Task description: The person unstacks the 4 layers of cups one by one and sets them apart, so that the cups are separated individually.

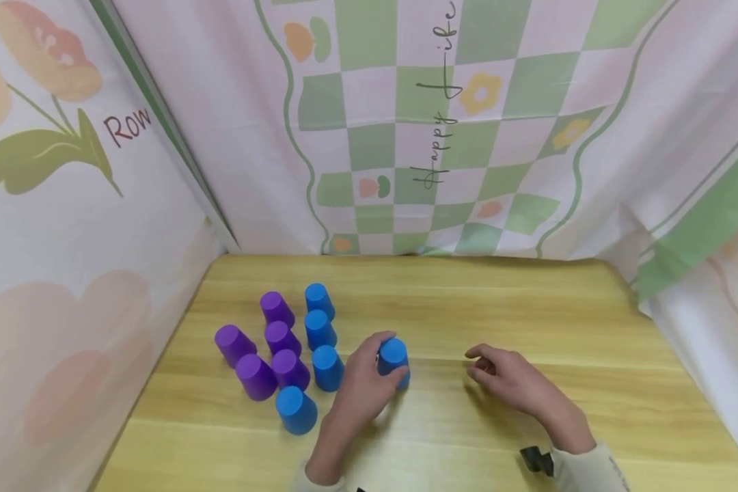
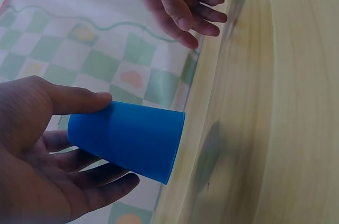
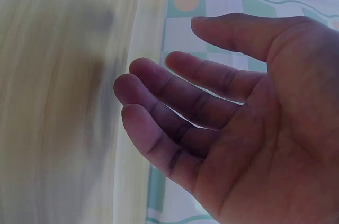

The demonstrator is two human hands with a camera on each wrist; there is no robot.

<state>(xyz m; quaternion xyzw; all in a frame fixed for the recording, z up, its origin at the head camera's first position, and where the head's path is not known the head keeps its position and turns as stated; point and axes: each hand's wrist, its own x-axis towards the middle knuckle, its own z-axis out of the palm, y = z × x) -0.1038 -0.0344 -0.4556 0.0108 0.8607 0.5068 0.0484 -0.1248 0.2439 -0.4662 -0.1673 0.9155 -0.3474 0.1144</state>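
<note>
A blue plastic cup [image 1: 393, 362], mouth down, is held by my left hand [image 1: 364, 383], thumb on one side and fingers on the other. The left wrist view shows this blue cup [image 2: 127, 139] lifted off the wood, its rim apart from its shadow. My right hand [image 1: 509, 379] hovers over the table to the right of the cup and holds nothing. In the right wrist view its fingers [image 3: 175, 91] are loosely bent with the palm bare. Left of my left hand stand several more blue cups [image 1: 328, 369] and several purple cups [image 1: 290, 371], all upside down.
The wooden table [image 1: 467, 301] carries all the cups. A checkered curtain [image 1: 424, 137] hangs along its far edge, and a printed flower panel [image 1: 80, 273] borders the left side. A small black object [image 1: 536, 460] is at the right sleeve.
</note>
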